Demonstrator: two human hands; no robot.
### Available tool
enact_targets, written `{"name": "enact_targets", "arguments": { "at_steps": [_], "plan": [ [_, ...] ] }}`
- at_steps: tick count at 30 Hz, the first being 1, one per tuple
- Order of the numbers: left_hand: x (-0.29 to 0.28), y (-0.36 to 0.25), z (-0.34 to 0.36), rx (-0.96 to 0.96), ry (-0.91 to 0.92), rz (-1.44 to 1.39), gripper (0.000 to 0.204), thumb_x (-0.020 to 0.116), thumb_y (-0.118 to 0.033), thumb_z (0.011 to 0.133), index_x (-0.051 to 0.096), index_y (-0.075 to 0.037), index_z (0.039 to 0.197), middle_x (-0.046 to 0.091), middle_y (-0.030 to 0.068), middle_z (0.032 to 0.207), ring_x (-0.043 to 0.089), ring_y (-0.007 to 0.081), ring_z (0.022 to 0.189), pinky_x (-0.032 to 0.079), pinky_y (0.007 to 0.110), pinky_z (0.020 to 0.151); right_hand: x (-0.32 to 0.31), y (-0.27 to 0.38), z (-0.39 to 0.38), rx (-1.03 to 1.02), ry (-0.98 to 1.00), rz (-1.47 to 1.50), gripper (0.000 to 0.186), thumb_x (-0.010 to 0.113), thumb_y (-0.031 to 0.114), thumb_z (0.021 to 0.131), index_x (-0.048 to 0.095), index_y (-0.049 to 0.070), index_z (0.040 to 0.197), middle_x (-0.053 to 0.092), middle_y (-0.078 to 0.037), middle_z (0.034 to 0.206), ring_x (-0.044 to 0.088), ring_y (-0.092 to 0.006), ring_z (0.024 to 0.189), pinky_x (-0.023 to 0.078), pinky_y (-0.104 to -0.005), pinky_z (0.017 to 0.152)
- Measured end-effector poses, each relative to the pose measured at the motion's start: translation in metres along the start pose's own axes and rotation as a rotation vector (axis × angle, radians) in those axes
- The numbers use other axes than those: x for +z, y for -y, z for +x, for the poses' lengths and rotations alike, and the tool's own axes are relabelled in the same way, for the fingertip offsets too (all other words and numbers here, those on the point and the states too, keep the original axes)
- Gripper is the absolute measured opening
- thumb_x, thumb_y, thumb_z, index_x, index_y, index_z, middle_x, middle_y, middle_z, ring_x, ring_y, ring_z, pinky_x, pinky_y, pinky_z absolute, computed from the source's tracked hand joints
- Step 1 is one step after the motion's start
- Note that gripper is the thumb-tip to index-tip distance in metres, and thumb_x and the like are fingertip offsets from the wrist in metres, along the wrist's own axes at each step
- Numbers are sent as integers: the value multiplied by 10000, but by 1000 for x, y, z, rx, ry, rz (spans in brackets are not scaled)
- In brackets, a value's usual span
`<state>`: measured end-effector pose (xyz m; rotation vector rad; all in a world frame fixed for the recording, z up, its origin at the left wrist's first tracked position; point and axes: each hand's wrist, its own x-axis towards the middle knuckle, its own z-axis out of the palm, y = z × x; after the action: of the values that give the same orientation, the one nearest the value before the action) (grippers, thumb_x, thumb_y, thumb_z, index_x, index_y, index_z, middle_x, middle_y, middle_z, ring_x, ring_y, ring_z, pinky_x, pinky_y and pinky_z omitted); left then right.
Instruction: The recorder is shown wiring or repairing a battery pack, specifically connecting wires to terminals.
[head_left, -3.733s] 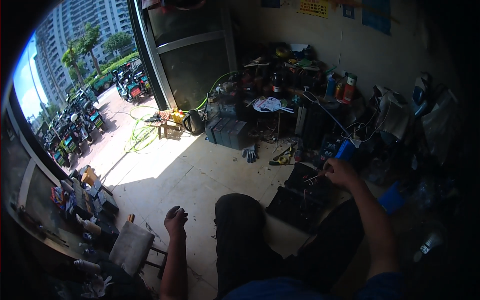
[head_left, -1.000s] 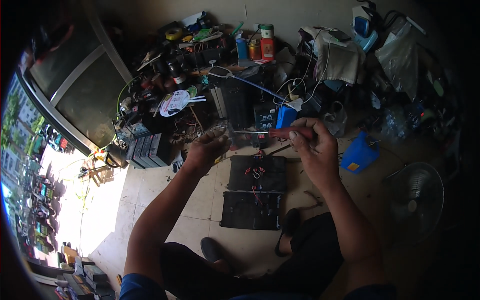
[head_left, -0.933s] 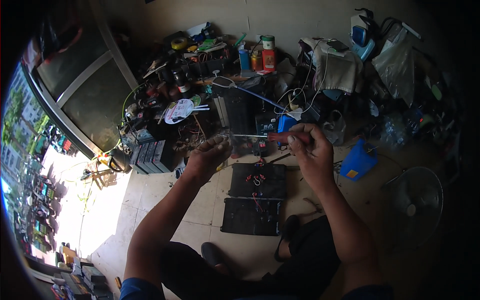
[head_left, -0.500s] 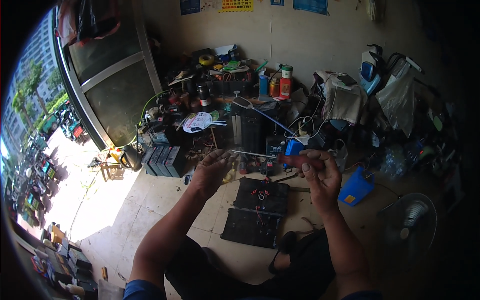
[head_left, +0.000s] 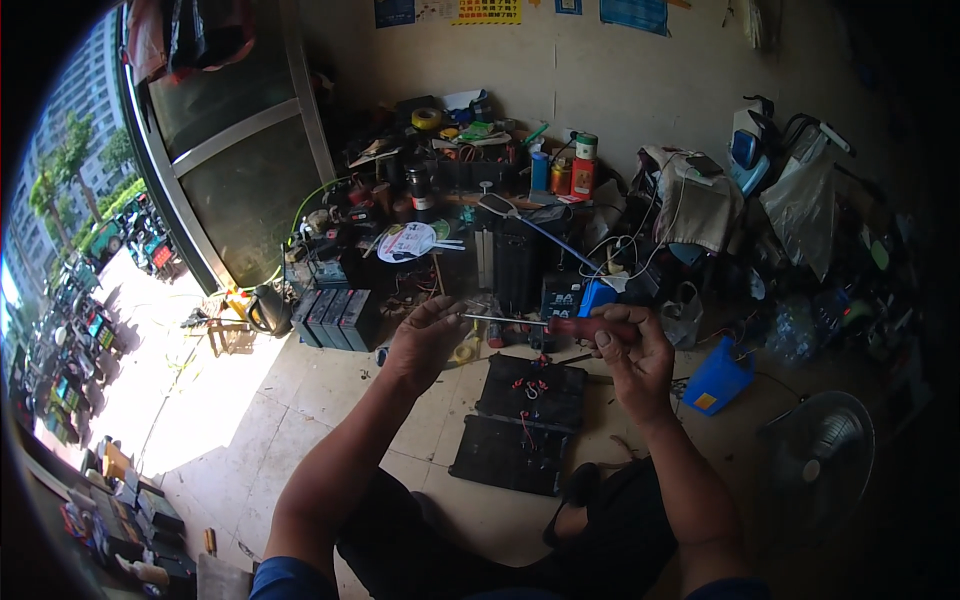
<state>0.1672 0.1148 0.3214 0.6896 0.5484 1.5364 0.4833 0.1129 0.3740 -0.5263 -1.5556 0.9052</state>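
Observation:
My right hand point(head_left: 640, 358) grips a screwdriver by its dark red handle point(head_left: 585, 328). The thin metal shaft point(head_left: 507, 319) points left, nearly level, held up in front of me. At its tip, the thumb and fingers of my left hand point(head_left: 422, 340) are pinched together. Whether some small part sits between those fingertips is too small to make out. Below the hands, two black battery packs point(head_left: 505, 455) lie end to end on the tiled floor, with short red leads and small connectors on top.
Grey batteries point(head_left: 335, 318) stand in a row at the left, beside a kettle point(head_left: 267, 310). A cluttered bench point(head_left: 470, 190) lines the wall. To the right are a blue container point(head_left: 720, 375) and a fan point(head_left: 825, 450). Sunlight enters through the doorway.
The screwdriver has tilted to nearly level, and its tip now meets my left fingertips. The whole view has shifted slightly, while both hands keep their grips.

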Motion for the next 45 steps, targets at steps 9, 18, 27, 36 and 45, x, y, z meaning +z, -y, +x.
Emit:
{"name": "enact_targets", "arguments": {
  "at_steps": [9,18,27,36,45],
  "plan": [
    [1,-6,-2,42,-83,318,264,649,71,925,632,-44,1162,696,90,1141,683,212,1046,569,361,936,4,-1,4,56,-3,-13,204,653,82,997,575,25,1176,659,-62,1102,652,-99,919,556,-253,824],
    [7,-5,-7,133,-51,482,233,674,30,932,623,-5,1156,701,110,1128,687,209,1020,576,352,902,-5,-22,3,546,-113,182,307,730,149,955,557,62,1192,677,-47,997,698,-142,798,587,-281,767],
    [63,-22,-3,393,-13,323,204,682,-63,963,618,-19,1152,709,90,1011,682,172,860,557,300,783,3,-23,10,696,-140,685,154,738,146,938,646,78,1041,716,-44,926,725,-140,816,614,-282,710],
    [156,-58,11,542,17,641,313,714,-93,951,639,34,1228,706,133,1138,697,181,935,562,309,857,-7,-35,34,677,-50,963,304,647,175,995,639,-29,1220,735,-133,1140,731,-98,831,630,-208,734],
    [114,-26,73,323,221,490,498,498,-370,1070,528,3,1397,642,154,1293,662,247,1121,543,380,936,-56,-54,65,591,-99,1018,225,648,139,998,652,-7,1169,714,-137,1073,726,-150,914,641,-204,747]
  ]
}}
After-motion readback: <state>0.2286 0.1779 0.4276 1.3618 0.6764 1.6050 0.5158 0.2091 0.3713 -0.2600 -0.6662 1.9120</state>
